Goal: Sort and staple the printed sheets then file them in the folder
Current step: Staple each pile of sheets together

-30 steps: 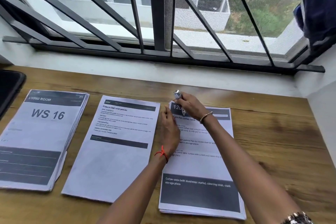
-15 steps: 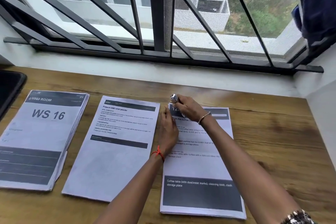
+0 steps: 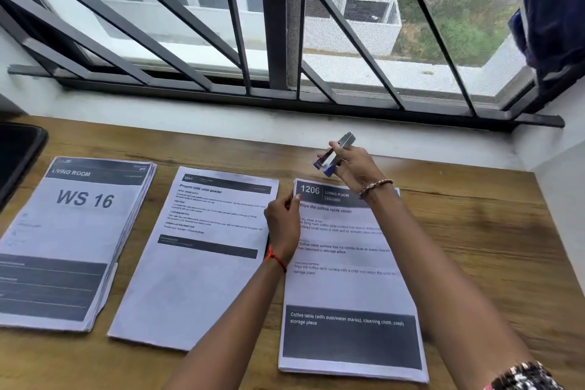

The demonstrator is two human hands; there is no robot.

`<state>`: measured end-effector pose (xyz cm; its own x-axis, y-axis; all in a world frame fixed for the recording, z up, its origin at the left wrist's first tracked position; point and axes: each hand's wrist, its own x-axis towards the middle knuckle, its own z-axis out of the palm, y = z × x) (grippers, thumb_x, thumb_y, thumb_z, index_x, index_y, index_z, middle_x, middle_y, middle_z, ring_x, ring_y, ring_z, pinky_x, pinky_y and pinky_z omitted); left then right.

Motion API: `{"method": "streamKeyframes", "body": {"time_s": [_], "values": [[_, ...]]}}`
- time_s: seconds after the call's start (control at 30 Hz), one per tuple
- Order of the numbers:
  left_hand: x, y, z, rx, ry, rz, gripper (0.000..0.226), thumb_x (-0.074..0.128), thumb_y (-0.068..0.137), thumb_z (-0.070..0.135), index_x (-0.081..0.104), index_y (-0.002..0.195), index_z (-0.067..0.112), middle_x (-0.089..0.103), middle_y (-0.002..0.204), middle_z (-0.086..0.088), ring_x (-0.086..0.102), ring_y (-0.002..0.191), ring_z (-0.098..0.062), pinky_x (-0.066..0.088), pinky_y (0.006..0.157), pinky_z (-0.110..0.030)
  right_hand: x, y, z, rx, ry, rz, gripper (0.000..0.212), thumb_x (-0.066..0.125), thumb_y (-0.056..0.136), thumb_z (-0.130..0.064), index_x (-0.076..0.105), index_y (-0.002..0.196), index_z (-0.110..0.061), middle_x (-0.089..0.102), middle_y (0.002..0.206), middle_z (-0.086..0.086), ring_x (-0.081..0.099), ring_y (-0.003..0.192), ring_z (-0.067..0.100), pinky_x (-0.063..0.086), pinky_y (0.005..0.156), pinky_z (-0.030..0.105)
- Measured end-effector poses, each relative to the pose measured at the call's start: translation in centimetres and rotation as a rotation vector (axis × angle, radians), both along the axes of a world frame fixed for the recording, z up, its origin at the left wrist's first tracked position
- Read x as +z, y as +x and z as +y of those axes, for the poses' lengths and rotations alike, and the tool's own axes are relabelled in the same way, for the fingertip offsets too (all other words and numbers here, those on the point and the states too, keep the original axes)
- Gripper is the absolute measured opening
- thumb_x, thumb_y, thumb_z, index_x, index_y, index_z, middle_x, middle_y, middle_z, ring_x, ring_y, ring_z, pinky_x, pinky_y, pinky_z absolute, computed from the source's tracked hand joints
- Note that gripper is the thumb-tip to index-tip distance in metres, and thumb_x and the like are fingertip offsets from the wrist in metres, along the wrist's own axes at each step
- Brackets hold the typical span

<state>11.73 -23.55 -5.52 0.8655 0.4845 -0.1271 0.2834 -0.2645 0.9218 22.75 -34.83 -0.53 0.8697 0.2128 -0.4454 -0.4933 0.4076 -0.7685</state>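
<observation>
Stapling step, by judgement. Stapler (image 3: 335,152) is gripped in right hand (image 3: 357,168), held just clear of the 1206 stack (image 3: 348,288) at its top-left corner. The stack's left edge is pinched by left hand (image 3: 283,225). Next, likely: corner to be fed squarely between stapler jaws.

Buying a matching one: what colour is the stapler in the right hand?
The stapler is silver with a blue base; head view.

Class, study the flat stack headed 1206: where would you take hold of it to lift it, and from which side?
Probably its left long edge near the top corner, from the left: the 1206 stack lies flat on the table, so only edges offer purchase; the left hand touches that edge, while the right hand holds the stapler.
</observation>
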Motion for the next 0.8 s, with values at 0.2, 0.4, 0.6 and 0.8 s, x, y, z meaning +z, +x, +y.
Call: {"method": "streamKeyframes", "body": {"time_s": [0.2,0.4,0.6,0.8], "values": [[0.1,0.3,-0.1,0.089,-0.086,0.026,0.021,0.058,0.090,0.003,0.068,0.108,-0.001,0.067,0.093,0.001,0.058,0.076,-0.004,0.039,0.061,0.002,-0.7,0.1,0.3,0.179,-0.257,-0.139,0.008,0.059,0.084,0.005,0.058,0.086,-0.003,0.060,0.085,0.010,0.063,0.081,0.028,0.056,0.078,0.038],[0.0,0.6,-0.4,0.158,-0.118,0.029,0.024,0.059,0.089,0.002,0.066,0.111,-0.002,0.070,0.103,-0.011,0.059,0.086,-0.009,0.038,0.062,0.004,-1.3,0.5,0.6,0.363,-0.493,-0.286,0.012,0.067,0.077,0.004,0.060,0.082,-0.005,0.064,0.084,0.010,0.064,0.080,0.027,0.054,0.087,0.037],[-0.3,0.4,-0.6,0.149,-0.121,0.010,0.020,0.057,0.090,0.003,0.069,0.106,0.000,0.068,0.092,-0.002,0.059,0.080,-0.009,0.040,0.062,0.001,-1.4,0.7,0.5,0.505,-0.565,-0.296,0.015,0.067,0.080,-0.003,0.062,0.093,0.003,0.066,0.082,0.009,0.067,0.070,0.013,0.054,0.083,0.031],[-0.3,0.4,-0.6,0.144,-0.196,0.025,0.014,0.057,0.092,0.007,0.068,0.099,0.006,0.064,0.083,0.006,0.062,0.080,-0.012,0.048,0.072,-0.018,-1.3,1.4,0.4,0.256,-0.503,-0.330,0.012,0.068,0.080,-0.004,0.060,0.087,-0.008,0.065,0.081,0.004,0.065,0.072,0.017,0.054,0.079,0.039]]}}
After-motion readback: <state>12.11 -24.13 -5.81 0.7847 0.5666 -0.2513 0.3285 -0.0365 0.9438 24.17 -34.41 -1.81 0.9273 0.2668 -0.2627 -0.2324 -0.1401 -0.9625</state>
